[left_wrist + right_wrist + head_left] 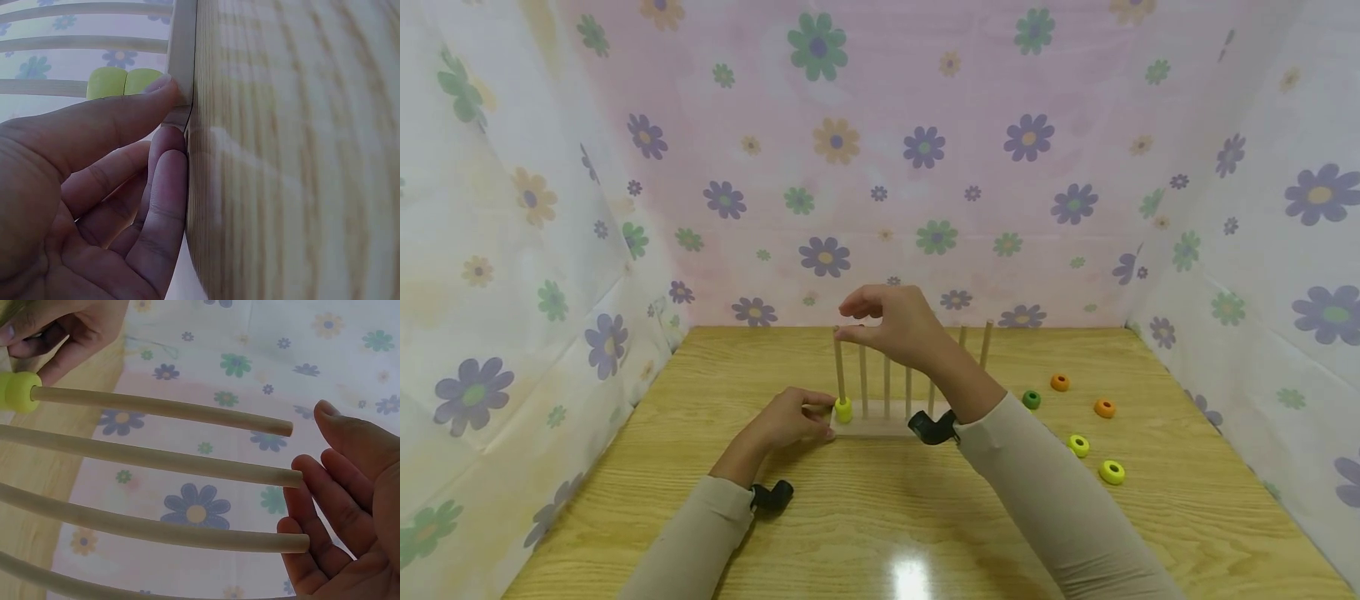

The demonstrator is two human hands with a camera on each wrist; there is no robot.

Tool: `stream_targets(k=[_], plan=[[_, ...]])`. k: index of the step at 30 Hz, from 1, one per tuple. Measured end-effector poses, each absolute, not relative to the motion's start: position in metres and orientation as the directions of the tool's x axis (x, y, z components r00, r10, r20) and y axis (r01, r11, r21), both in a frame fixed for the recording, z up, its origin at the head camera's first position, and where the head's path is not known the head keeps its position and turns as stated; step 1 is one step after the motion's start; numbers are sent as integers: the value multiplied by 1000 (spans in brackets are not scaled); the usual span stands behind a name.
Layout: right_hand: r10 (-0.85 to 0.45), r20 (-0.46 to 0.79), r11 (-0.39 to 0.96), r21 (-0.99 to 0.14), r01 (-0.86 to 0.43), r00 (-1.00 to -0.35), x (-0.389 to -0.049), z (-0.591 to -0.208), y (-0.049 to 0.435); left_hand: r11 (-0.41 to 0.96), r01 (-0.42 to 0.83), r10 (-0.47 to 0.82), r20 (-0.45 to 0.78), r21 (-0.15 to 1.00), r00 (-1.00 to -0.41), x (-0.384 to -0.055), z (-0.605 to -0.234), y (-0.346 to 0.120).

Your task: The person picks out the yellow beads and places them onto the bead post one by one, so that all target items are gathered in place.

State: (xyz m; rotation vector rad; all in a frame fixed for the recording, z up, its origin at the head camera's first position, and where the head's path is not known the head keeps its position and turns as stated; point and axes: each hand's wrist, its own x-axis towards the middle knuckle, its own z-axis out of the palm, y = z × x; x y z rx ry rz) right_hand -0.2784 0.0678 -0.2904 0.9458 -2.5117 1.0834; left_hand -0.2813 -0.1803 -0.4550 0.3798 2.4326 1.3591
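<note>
A wooden peg rack stands on the table with a row of several upright pegs. Two yellow rings are stacked at the foot of its leftmost peg. My left hand holds the rack's left end, the thumb on the front of the base and the other fingers around the end. Above, my right hand is by the tops of the left pegs, its fingers loosely bent and apart. Nothing is between the right thumb and fingers in the right wrist view. The right forearm hides part of the rack's right end.
Loose rings lie on the table to the right: a green ring, two orange rings and two yellow rings. Flower-patterned cloth hangs behind the table and along both sides.
</note>
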Motion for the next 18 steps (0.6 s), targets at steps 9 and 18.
stream_targets(k=[9, 18], plan=[[-443, 543, 483, -526, -700, -714, -268, -290, 79, 522, 62, 369, -160, 850, -915, -280, -456, -181], [-433, 642, 451, -453, -769, -632, -253, -299, 97, 529, 55, 367, -170, 847, -914, -281, -454, -181]])
